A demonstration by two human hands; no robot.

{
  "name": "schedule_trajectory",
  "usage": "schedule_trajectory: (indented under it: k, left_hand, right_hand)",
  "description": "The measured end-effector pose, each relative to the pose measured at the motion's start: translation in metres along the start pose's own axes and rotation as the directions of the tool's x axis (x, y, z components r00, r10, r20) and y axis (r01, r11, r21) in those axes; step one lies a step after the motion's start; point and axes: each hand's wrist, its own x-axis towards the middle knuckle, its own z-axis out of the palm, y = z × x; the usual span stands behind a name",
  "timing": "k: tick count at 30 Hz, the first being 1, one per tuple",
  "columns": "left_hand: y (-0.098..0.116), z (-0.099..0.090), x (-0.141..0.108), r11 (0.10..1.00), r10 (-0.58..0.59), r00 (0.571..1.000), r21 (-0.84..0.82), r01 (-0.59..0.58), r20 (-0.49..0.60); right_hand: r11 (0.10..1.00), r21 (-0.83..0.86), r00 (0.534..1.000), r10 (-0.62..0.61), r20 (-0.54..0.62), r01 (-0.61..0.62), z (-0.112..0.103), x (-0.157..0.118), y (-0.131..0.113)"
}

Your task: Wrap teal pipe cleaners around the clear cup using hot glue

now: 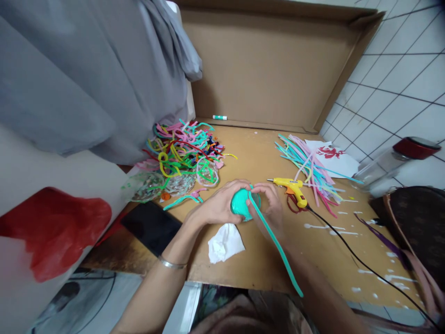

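Observation:
Between my two hands, above the table's front part, is a round teal object [239, 202]. My left hand [222, 202] wraps round its left side. On its right side, my right hand [269, 206] pinches a long teal pipe cleaner [278, 246] against the edge; the free length hangs down over my right forearm. A crumpled white tissue [225, 243] lies just below the hands. Right of my right hand, a yellow glue gun [292, 188] rests on the table with its nozzle pointing left.
Tangled colourful pipe cleaners [187, 148] lie at the back left, near a black phone [151, 227]. Straight pipe cleaners [309, 162], a clear bottle [385, 162] and a brown bag [413, 222] are at the right. A cardboard panel [271, 65] stands behind. The glue gun's cord [358, 257] crosses the right side.

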Motion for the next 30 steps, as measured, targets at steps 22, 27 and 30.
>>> schedule_trajectory:
  k: [22, 27, 30]
  left_hand:
    - [0.000, 0.001, 0.000, 0.998, 0.049, 0.999, 0.043, -0.049, -0.007]
    - [-0.001, 0.002, -0.001, 0.997, 0.068, 0.998, 0.046, -0.067, -0.012]
    - [-0.002, 0.002, -0.001, 0.997, 0.064, 0.998, 0.043, -0.064, -0.009]
  right_hand:
    - [0.992, 0.040, 0.990, 0.119, -0.071, -0.117, 0.010, -0.004, 0.013]
    - [0.982, 0.070, 0.981, 0.181, -0.070, -0.176, 0.015, -0.006, 0.013]
    - [0.960, 0.105, 0.964, 0.264, -0.018, -0.261, 0.015, -0.008, 0.014]
